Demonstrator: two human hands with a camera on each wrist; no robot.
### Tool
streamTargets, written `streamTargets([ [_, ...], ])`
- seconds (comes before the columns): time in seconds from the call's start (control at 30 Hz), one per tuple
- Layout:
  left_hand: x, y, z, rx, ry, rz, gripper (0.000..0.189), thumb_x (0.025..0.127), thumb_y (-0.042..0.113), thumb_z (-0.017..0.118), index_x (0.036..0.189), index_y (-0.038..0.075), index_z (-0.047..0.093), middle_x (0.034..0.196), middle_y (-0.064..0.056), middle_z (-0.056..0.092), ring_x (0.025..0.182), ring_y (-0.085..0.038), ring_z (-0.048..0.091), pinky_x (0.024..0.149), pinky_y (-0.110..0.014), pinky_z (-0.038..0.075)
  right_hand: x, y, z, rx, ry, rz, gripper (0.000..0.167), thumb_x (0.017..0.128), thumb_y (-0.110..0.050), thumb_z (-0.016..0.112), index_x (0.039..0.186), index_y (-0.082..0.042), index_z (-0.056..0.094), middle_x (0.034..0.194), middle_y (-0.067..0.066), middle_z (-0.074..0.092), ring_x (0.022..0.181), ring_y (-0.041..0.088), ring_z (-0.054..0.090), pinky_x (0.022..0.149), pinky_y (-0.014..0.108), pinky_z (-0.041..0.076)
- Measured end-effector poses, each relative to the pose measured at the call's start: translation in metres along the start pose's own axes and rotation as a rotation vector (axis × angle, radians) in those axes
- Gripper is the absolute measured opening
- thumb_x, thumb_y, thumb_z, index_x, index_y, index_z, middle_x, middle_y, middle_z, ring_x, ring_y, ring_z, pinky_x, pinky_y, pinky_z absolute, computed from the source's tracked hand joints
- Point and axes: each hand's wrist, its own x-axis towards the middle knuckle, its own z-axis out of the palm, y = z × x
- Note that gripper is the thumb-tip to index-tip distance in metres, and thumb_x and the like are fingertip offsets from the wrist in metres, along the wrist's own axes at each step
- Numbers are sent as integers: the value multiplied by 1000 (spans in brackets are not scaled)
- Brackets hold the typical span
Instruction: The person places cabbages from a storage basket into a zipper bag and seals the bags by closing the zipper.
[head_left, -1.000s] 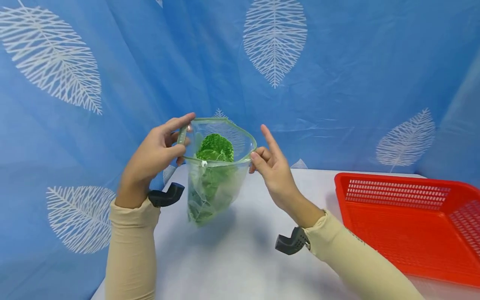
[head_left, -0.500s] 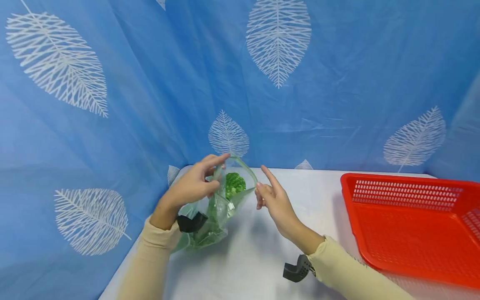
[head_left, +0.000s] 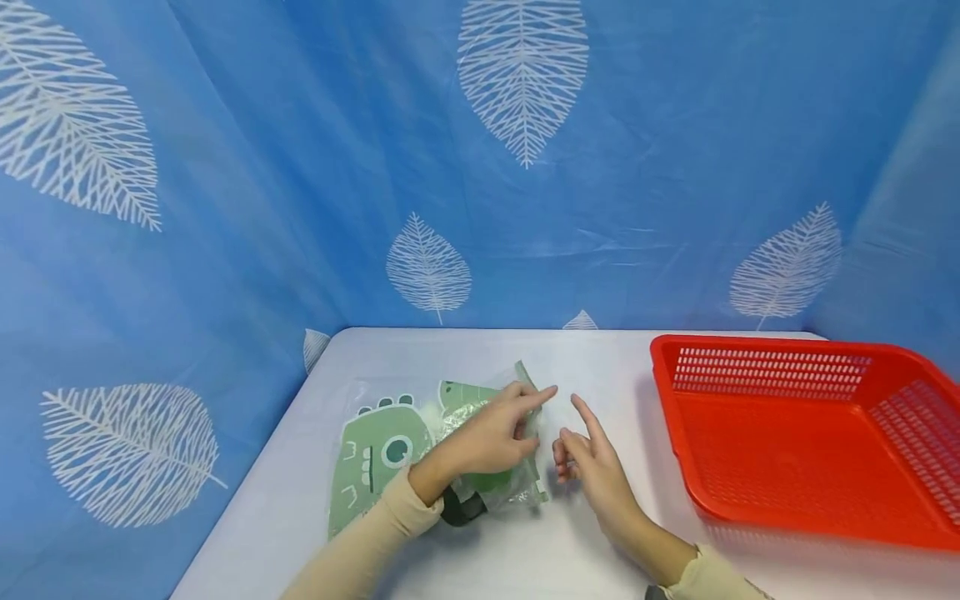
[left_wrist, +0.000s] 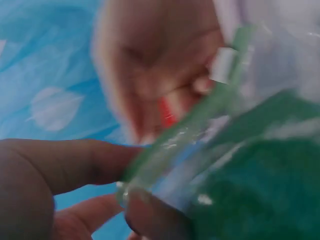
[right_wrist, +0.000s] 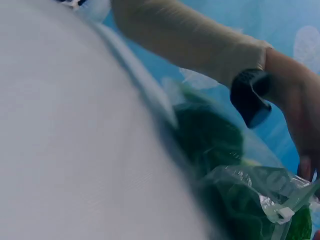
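A clear zip bag point(head_left: 378, 454) with a printed green cartoon creature lies low over the white table, a leafy green vegetable point(head_left: 489, 482) inside. My left hand point(head_left: 487, 433) reaches across it to the mouth at the right. In the left wrist view, thumb and forefinger pinch the green zip edge point(left_wrist: 165, 145); a white slider point(left_wrist: 223, 65) sits farther along. Just right of the mouth, my right hand point(head_left: 596, 475) is apart from the bag, forefinger extended, other fingers loosely bent, holding nothing. The right wrist view shows the slider point(right_wrist: 285, 214) on the crumpled mouth.
A red plastic basket point(head_left: 678, 433) with slotted walls stands on the table point(head_left: 600, 358) at the right. Blue cloth point(head_left: 315, 167) with white leaf prints hangs behind and along the left side.
The bag has come down from upright above the table to lying leftward, its printed face showing. Both hands have lowered; my right hand has let go of the rim.
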Motion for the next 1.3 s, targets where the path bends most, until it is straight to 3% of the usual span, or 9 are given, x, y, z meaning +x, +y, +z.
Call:
streamTargets([
  [0.1,10,-7,27,130,19,-23,71,93,16,70,158,12,42,111,-4,50,63,-6,39,53,-18,38,-8,9,-2,-35,8,17,64,107,-17,53,163,-27,24,89,16,59,72,21,58,64,29,55],
  [0.27,25,-18,62,406,139,-55,68,92,33,73,153,11,50,112,-6,53,62,-6,43,47,-18,37,-12,19,-4,-69,1,7,66,106,-21,56,164,-21,23,87,16,60,65,20,57,57,29,55],
  [0.43,31,-31,78,645,248,-119,76,89,49,76,147,6,55,110,-11,55,56,-10,45,43,-21,36,-14,22,-4,-115,15,4,61,109,-19,49,163,-25,23,82,18,60,57,21,57,49,33,55],
  [0.57,34,-38,80,743,235,-182,81,91,62,67,149,7,53,113,-12,58,55,-13,50,42,-25,40,-14,24,-5,-153,35,-15,59,109,-19,48,163,-25,24,82,18,61,55,23,58,48,35,55],
  [0.7,33,-39,72,602,216,-188,73,100,53,59,154,5,47,121,-14,60,65,-15,57,52,-26,50,-15,25,-5,-220,37,-45,60,108,-17,50,162,-27,26,81,16,62,55,23,59,49,36,56],
  [0.83,18,-34,57,411,287,-57,60,101,31,65,152,6,49,120,-9,61,75,-11,57,65,-22,52,-16,25,-7,-272,21,-87,65,106,-10,54,162,-28,27,81,13,62,55,23,59,50,35,56],
  [1.03,-26,-17,50,182,346,100,51,96,14,70,145,9,59,83,4,56,66,-2,43,57,-13,40,-12,29,-15,-409,27,-191,67,104,-11,58,162,-29,29,91,7,64,56,16,57,47,31,52],
  [1.13,-52,-11,59,47,314,80,53,98,17,69,149,11,55,65,11,45,54,2,35,49,-12,34,-8,31,-17,-521,2,-261,67,103,-13,60,162,-27,30,93,-1,68,58,11,57,51,27,51],
  [1.3,-79,-10,76,-124,273,-13,60,103,31,63,157,14,43,58,17,39,47,7,30,42,-13,32,-8,34,-14,-656,-49,-325,70,101,-17,64,162,-22,32,91,-13,72,67,3,61,66,25,51],
])
